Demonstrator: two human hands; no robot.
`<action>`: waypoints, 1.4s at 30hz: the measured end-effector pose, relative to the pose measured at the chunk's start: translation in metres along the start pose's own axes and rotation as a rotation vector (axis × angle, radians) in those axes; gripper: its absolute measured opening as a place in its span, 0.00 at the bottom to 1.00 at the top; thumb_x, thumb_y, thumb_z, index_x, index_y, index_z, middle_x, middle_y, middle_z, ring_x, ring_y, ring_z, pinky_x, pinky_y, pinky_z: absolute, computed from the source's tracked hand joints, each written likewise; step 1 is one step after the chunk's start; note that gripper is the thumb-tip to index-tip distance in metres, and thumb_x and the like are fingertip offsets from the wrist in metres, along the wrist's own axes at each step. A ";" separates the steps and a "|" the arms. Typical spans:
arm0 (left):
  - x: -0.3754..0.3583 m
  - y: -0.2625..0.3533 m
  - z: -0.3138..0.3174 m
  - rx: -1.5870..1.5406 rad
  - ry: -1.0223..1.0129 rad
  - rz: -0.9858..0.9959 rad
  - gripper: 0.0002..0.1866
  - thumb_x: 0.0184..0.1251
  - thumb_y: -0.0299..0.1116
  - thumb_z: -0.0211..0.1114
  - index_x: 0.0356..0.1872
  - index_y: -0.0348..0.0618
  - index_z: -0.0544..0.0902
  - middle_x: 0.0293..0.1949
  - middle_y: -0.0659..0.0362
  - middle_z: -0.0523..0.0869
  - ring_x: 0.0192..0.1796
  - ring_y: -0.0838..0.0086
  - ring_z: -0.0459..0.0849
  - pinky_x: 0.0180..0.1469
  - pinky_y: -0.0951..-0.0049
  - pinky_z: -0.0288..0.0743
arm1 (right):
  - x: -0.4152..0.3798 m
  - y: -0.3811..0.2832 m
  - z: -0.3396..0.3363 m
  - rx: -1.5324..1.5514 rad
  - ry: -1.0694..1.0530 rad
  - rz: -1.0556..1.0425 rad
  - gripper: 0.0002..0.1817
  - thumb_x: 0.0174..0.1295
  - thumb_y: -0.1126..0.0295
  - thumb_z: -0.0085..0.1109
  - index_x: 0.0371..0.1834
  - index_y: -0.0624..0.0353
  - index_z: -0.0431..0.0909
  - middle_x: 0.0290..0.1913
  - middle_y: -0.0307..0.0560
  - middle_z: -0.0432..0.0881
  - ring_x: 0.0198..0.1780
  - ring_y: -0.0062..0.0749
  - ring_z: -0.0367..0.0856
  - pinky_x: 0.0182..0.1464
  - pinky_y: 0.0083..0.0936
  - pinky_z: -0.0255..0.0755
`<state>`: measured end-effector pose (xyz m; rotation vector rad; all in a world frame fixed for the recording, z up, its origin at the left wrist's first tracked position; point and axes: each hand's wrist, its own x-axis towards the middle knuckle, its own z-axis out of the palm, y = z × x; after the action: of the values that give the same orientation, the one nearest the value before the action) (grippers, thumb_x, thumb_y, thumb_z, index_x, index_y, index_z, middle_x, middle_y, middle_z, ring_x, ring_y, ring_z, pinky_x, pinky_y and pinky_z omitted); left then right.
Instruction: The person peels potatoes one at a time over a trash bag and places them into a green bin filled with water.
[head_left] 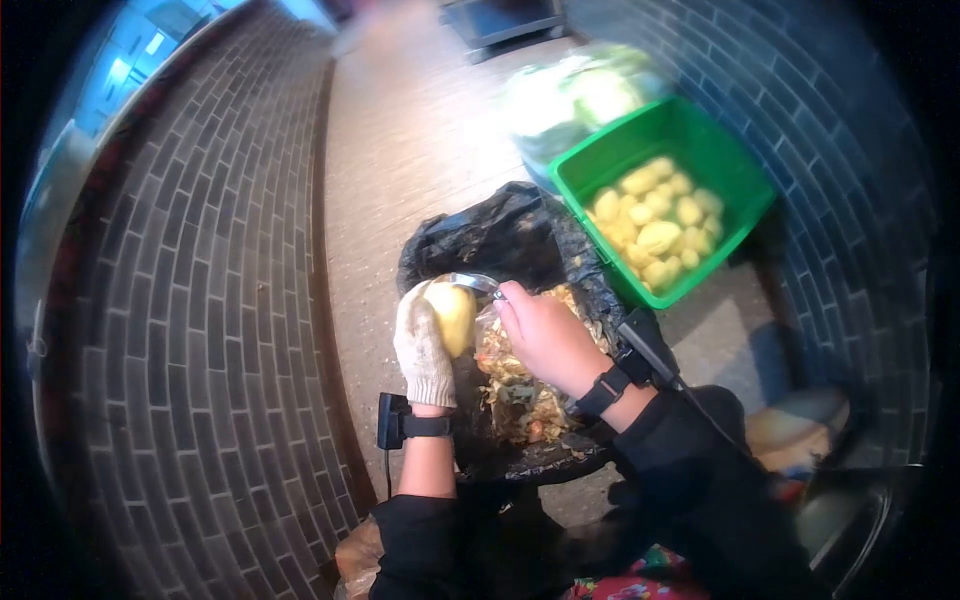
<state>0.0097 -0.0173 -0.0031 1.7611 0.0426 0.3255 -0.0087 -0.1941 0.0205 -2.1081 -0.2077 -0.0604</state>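
My left hand (pixel 422 345), in a whitish knitted glove, is closed around a peeled yellow potato (pixel 455 318). Bare and closed, my right hand (pixel 545 335) holds a metal peeler (pixel 474 283) whose head lies against the potato's top. Both hands are above a container lined with a black plastic bag (pixel 480 236). Inside the bag lies a heap of peelings (pixel 530 400), partly covered by my right hand and wrist. A green bin (pixel 715 150) with several peeled potatoes (pixel 658 236) stands to the right of the bag.
Behind the green bin is a bulky translucent bag (pixel 570 92) with pale green contents, blurred. A dark wheeled cart (pixel 505 25) stands at the top. Brick walls rise left (pixel 210 300) and right (pixel 800 130). A pale round object (pixel 800 425) is at the lower right.
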 end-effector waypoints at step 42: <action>-0.019 0.016 0.003 0.329 0.109 0.143 0.20 0.70 0.41 0.64 0.53 0.35 0.81 0.48 0.49 0.85 0.49 0.65 0.84 0.54 0.68 0.76 | -0.015 0.003 0.016 -0.124 -0.044 -0.027 0.12 0.71 0.64 0.48 0.39 0.65 0.71 0.18 0.56 0.78 0.25 0.54 0.80 0.34 0.46 0.75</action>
<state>-0.0099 -0.0273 0.0084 2.0756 0.0511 0.5434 -0.0232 -0.1840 0.0077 -2.2313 -0.2642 -0.0436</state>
